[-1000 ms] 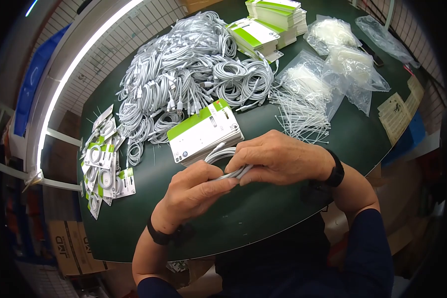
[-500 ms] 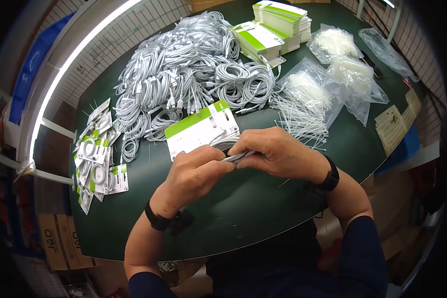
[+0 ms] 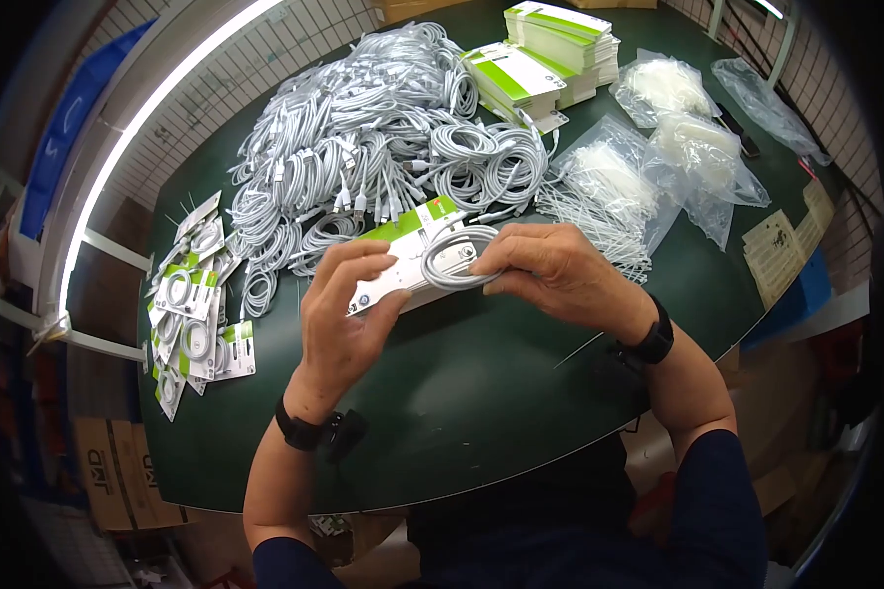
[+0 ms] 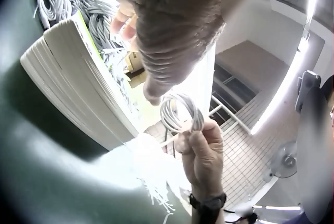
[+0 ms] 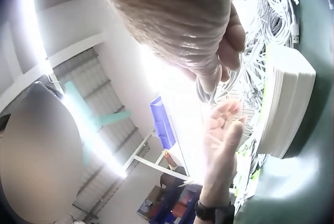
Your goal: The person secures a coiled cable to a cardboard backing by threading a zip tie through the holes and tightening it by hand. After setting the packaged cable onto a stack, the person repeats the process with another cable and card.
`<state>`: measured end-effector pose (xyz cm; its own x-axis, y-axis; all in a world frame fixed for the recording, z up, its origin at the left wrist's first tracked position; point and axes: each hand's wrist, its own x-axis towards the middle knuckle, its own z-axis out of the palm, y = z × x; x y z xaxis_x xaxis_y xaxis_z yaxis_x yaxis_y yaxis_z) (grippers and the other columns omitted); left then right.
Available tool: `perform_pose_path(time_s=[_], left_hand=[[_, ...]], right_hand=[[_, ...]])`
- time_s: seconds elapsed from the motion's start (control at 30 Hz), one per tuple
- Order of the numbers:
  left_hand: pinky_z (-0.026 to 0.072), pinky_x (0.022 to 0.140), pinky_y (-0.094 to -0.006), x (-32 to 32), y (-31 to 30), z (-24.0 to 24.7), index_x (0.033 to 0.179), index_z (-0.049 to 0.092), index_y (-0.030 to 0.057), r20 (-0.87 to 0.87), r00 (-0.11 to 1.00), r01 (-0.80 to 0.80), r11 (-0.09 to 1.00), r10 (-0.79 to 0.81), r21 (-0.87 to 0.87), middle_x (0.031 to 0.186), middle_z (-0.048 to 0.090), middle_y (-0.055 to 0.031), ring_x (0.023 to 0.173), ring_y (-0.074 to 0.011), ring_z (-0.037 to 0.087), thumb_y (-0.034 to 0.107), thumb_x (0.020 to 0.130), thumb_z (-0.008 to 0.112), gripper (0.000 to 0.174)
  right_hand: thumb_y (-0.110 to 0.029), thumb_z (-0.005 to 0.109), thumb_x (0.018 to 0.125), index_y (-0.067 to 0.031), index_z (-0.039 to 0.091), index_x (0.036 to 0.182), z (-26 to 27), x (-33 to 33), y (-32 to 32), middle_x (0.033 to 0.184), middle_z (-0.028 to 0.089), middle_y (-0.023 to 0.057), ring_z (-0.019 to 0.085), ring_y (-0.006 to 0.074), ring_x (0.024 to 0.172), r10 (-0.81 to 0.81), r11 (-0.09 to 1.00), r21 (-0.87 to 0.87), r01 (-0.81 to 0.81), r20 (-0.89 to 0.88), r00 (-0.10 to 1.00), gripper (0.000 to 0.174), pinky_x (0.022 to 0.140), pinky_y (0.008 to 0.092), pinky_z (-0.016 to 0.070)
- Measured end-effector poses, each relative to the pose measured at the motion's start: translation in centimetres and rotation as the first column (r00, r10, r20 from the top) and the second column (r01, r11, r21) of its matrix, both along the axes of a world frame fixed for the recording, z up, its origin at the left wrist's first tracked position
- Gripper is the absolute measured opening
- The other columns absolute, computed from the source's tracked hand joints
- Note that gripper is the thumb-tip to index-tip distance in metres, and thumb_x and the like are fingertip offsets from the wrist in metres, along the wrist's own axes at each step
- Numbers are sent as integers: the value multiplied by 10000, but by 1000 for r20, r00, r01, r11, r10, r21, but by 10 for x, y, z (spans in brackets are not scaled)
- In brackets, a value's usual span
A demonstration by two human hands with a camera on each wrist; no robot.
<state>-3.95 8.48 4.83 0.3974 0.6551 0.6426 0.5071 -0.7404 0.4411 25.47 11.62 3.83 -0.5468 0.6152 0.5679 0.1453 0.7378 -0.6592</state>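
A coiled light-grey cable is pinched by its right side between the thumb and fingers of my right hand. It hangs in front of a stack of white-and-green cards. My left hand stands apart, left of the coil, thumb and fingers spread with nothing between them. In the left wrist view the coil shows as a loop above the right hand. The right wrist view has the left hand with its palm turned up. A thin white strip shows below the right wrist.
A large heap of coiled cables lies at the back. Carded cables pile up at the left. More card stacks stand behind. Loose white cable ties and plastic bags lie at the right.
My left hand has let go of the coil and moved left, its fingers spreading. The right hand has raised the coil, which now faces the camera as a ring.
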Motion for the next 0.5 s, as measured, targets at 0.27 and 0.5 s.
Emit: perform_pose_path(time_s=[0.27,0.5], left_hand=[[369,1207,-532,-12,36,-18,1452,544,-5,-470,862,-292,943,189,-158,1462,564,-230,1415,-433,488,350,706,969,929],[358,1226,-515,-18,43,-10,1463,575,20,-483,875,-201,932,32,-302,1503,551,-244,1428,-438,485,379,691,973,939]], right_hand=[[-33,808,915,-31,727,1116,-12,2,4,964,757,105,755,253,860,-117,993,-14,116,-16,993,217,764,346,593],[-63,810,934,-27,726,1164,-6,7,2,956,755,105,731,202,792,-163,983,-83,162,-3,987,247,718,320,578]])
